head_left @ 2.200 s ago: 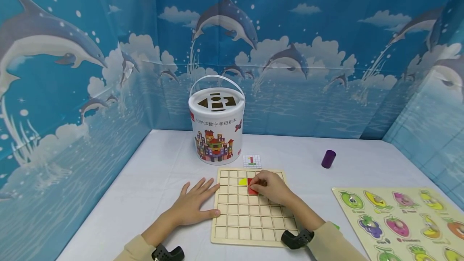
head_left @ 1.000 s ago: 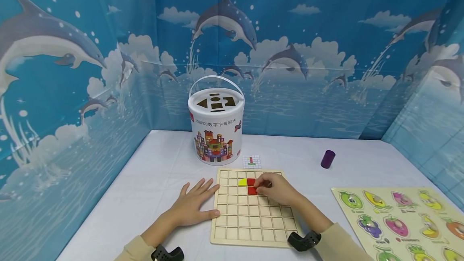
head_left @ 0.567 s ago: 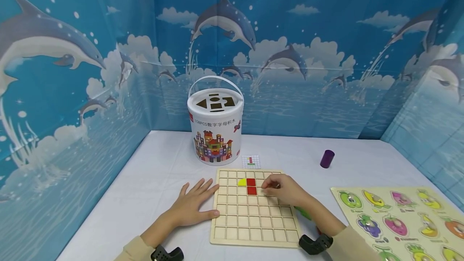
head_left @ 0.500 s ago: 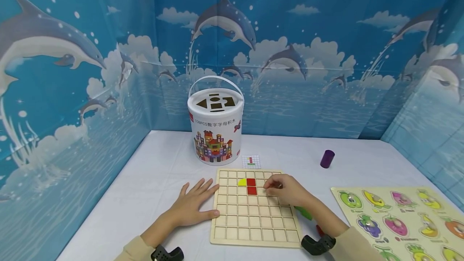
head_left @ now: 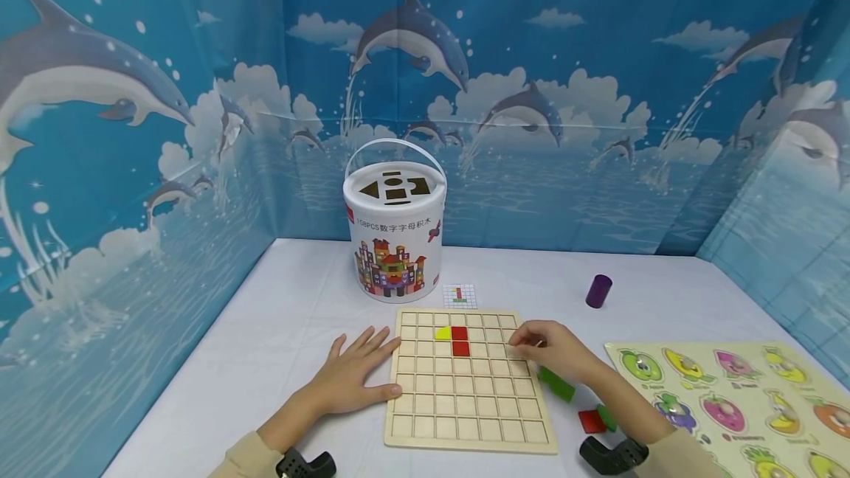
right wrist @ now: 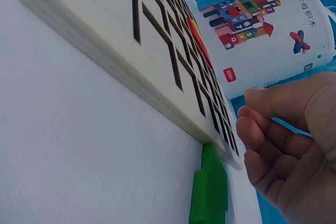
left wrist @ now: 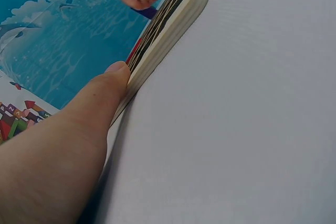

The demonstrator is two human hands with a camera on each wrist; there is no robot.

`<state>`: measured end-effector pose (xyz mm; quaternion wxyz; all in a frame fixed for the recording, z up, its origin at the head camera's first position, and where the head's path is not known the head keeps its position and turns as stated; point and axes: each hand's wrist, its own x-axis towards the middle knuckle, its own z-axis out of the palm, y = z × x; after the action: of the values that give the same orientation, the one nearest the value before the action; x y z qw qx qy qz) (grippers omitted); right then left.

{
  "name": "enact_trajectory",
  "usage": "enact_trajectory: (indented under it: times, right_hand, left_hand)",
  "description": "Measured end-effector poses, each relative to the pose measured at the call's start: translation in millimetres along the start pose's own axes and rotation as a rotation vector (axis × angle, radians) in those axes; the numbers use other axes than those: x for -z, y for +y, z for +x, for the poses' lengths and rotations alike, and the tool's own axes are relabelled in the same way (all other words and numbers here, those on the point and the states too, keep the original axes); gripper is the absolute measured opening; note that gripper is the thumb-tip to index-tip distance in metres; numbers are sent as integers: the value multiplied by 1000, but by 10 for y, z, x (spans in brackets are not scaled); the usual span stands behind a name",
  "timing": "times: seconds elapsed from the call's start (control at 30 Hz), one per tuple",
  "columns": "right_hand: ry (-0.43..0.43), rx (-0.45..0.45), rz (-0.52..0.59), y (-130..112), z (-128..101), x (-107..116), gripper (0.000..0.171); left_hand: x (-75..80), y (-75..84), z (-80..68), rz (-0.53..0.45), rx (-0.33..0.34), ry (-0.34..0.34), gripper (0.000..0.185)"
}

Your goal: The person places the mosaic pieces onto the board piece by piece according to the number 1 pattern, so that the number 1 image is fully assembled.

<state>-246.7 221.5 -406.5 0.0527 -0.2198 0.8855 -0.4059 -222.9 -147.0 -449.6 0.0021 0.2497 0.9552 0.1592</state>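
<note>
My left hand (head_left: pixel 355 378) lies flat with spread fingers on the white cloth. Its fingertips and thumb touch the left edge of a wooden grid board (head_left: pixel 465 408). Two red square tiles (head_left: pixel 460 349) sit one below the other in the board's cells, with a yellow quarter-round tile (head_left: pixel 443 333) left of the upper one. Over the board's right edge hovers my right hand (head_left: pixel 556 351), fingers loosely bent. In the right wrist view nothing shows between its thumb and fingertips (right wrist: pixel 252 129). Below that hand, green pieces (head_left: pixel 556 384) and a red piece (head_left: pixel 592 421) lie beside the board.
Behind the board stands a white lidded bucket (head_left: pixel 396 242) with a handle. A small grid card (head_left: pixel 460 296) showing a coloured figure lies in front of it. A purple cylinder (head_left: pixel 599 291) is at the back right, and a fruit puzzle board (head_left: pixel 724 376) lies at the right.
My right hand has let go of the lower red tile and moved right to the board's edge, uncovering both red tiles and the green and red pieces. The left hand stays put.
</note>
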Motion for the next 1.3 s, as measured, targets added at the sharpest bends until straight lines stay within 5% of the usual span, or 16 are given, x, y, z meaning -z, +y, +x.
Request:
enact_trajectory:
  times: [0.8, 1.3]
  right_hand:
    - [-6, -183, -16, 202, -436, 332, 16]
    - [-183, -212, -52, 342, -691, 484, 31]
  left_hand:
    - [12, 2, -12, 8, -2, 0, 81]
    - [-10, -11, 1, 15, -7, 8, 81]
